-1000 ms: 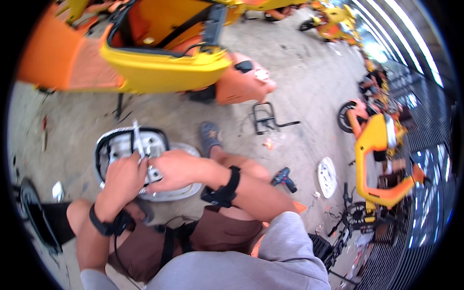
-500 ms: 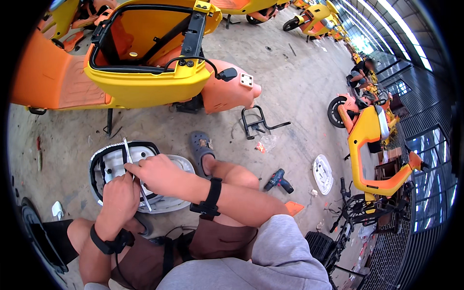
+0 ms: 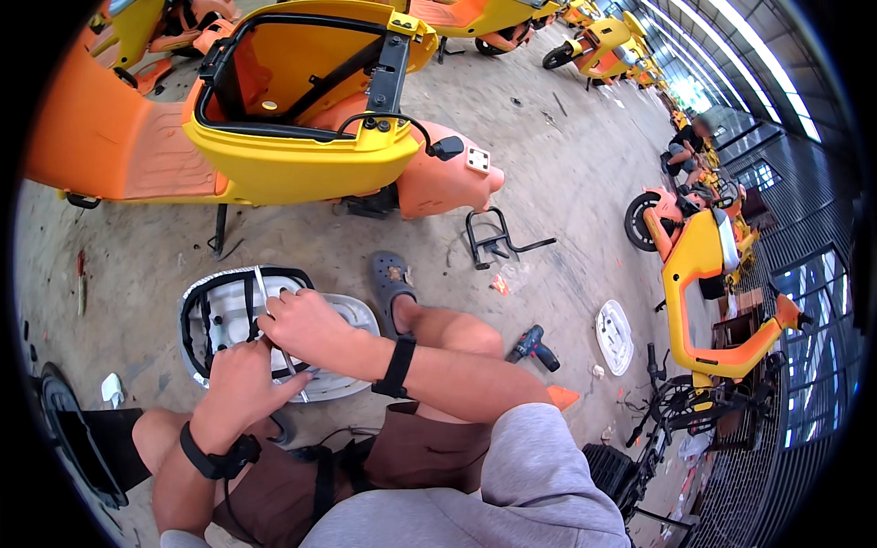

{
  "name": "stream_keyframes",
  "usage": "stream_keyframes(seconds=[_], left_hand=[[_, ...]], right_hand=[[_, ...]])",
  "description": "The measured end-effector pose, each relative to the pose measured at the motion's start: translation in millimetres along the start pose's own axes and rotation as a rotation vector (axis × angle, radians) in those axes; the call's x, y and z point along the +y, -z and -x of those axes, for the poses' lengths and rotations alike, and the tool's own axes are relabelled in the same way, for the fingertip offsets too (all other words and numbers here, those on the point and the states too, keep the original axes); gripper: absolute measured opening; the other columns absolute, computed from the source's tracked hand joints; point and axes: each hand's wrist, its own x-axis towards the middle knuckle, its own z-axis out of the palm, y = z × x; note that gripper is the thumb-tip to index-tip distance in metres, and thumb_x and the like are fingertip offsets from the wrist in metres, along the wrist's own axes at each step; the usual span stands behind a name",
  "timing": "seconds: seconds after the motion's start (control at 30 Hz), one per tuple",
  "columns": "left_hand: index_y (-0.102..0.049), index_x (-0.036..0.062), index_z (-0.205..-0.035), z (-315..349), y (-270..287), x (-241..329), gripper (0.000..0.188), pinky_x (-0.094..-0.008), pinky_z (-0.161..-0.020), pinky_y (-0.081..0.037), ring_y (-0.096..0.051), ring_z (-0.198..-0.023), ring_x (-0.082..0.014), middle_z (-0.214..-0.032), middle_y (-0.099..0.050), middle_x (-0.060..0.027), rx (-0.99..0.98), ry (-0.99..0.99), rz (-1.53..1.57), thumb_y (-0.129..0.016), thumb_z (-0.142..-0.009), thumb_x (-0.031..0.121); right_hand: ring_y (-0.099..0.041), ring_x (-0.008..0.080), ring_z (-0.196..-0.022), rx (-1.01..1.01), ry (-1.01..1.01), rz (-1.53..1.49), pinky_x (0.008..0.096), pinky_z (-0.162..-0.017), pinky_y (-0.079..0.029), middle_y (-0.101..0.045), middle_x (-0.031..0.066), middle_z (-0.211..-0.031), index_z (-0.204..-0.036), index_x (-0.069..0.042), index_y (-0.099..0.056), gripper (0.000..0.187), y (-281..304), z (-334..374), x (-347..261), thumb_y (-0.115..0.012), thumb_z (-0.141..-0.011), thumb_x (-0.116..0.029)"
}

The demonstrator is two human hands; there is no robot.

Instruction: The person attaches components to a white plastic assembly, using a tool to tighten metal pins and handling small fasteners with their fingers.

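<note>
On the floor before me lies a white plastic shell (image 3: 195,354), shaped like the underside of a scooter seat, with a black-edged rim. A thin silvery strip (image 3: 261,283) crosses it lengthwise, passing beneath my fingers. My right hand (image 3: 309,331) is closed over the middle of this strip, knuckles up. Against it, my left hand (image 3: 239,384) has its fingers pressed together at the strip's side, the thumb stretched out to the right. What the left fingertips pinch is hidden. A dark band (image 3: 249,301) runs beside the strip inside the shell.
A yellow and orange scooter (image 3: 301,169) with an open compartment stands ahead. To the right lie a cordless drill (image 3: 533,348), a white panel (image 3: 614,338) and a black metal bracket (image 3: 493,239). Another scooter body (image 3: 699,301) stands farther right; a person (image 3: 687,146) crouches beyond.
The whole view has shifted slightly, moving the scene to the right. My left thumb has swung out from the fingers, and a dark band now shows beside the strip. Both hands stay close together.
</note>
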Motion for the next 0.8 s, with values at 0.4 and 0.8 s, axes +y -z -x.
stream_keyframes(seconds=[0.4, 0.8], left_hand=[[-0.053, -0.0051, -0.119, 2.1, -3.3, -3.2, 0.050, -0.0511, -0.081, -0.053, -0.066, -0.095, -0.0438, -0.105, -0.066, -0.0253, -0.117, 0.083, 0.248, -0.072, -0.086, 0.027], [-0.045, 0.0001, -0.140, -6.0, -7.1, -18.2, 0.061, -0.0517, -0.079, -0.053, -0.066, -0.094, -0.0415, -0.101, -0.067, -0.0219, -0.138, -0.039, -0.029, -0.065, -0.083, 0.007]], right_hand=[[-0.069, 0.0237, -0.070, -0.064, -0.073, 0.021, 0.0342, -0.058, -0.052, -0.066, 0.0089, -0.076, -0.080, -0.005, -0.066, 0.015, -6.1, -5.0, -2.7, -0.070, -0.071, -0.017], [-0.069, 0.0259, -0.080, -0.263, -0.045, -0.006, 0.0390, -0.067, -0.054, -0.069, 0.0096, -0.076, -0.069, -0.005, -0.072, 0.017, 26.5, -4.3, 27.8, -0.075, -0.067, -0.022]])
